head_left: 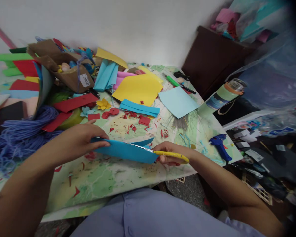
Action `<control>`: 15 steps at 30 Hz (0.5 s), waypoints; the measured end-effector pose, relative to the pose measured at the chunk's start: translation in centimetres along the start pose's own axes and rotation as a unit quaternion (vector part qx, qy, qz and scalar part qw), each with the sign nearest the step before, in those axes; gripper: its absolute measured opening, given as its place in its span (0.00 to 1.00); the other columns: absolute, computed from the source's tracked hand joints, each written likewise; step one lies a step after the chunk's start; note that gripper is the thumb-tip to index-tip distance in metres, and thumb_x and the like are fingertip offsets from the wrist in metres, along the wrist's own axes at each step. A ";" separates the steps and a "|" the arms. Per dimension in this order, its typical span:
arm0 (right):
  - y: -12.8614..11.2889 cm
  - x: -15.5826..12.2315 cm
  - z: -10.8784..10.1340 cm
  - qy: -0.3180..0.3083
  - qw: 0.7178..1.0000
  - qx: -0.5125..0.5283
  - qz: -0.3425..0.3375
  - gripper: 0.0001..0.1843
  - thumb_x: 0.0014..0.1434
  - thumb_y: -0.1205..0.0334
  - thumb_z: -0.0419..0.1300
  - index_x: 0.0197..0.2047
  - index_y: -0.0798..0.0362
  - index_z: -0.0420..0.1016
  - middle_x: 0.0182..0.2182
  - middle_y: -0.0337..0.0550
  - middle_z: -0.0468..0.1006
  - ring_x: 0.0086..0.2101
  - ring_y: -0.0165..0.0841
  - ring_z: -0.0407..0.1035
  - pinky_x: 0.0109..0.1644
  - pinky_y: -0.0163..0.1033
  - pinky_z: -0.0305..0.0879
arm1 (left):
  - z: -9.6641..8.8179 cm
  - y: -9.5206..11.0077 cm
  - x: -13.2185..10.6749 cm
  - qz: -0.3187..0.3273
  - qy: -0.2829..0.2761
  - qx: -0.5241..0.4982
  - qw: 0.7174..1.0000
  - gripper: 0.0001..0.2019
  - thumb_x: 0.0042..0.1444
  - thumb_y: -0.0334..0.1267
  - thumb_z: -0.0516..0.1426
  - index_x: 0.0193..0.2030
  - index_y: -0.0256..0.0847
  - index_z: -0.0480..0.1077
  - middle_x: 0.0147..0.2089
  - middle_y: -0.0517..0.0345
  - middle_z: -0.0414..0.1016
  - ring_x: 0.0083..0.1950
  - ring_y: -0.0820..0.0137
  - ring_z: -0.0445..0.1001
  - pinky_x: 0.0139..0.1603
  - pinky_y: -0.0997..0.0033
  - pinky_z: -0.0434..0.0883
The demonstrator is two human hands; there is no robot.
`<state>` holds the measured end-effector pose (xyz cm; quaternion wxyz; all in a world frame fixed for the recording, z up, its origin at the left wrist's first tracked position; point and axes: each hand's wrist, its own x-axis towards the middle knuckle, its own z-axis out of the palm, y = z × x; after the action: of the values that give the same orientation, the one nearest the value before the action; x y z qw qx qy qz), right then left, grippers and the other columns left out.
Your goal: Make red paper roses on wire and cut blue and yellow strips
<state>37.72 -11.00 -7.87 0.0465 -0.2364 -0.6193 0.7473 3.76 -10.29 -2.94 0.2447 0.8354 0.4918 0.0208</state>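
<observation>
Near the table's front edge, my left hand (95, 136) pinches the left end of a blue felt sheet (128, 152) between thumb and fingers. My right hand (170, 151) is closed around the handles of yellow-handled scissors (172, 155), whose blades lie along the sheet's upper edge and point left. A narrow blue flap rises behind the blades, partly parted from the sheet. Just beyond my hands lie cut blue strips (139, 108) and a small red felt piece (144, 120), among scattered red scraps.
A yellow sheet (139, 89) and a pale blue sheet (179, 102) lie farther back. Purple yarn (27, 131) and a brown paper bag (64, 70) crowd the left. A blue glue gun (221, 146) rests by the right edge; a bottle (224, 93) stands beyond it.
</observation>
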 end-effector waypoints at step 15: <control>-0.9 1.0 0.2 -0.018 0.998 -0.067 -0.005 0.32 0.57 0.29 0.55 0.37 0.54 0.65 0.24 0.31 0.62 0.19 0.21 0.60 0.19 0.27 0.59 | 1.2 -0.2 1.0 0.038 0.005 -0.055 0.998 0.16 0.57 0.54 0.57 0.33 0.46 0.79 0.31 0.58 0.78 0.33 0.69 0.73 0.35 0.72 0.66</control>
<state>36.53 -10.56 -7.31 0.0229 -0.2226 -0.6699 0.7079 4.44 -9.81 -4.31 0.2868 0.8388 0.4587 0.0618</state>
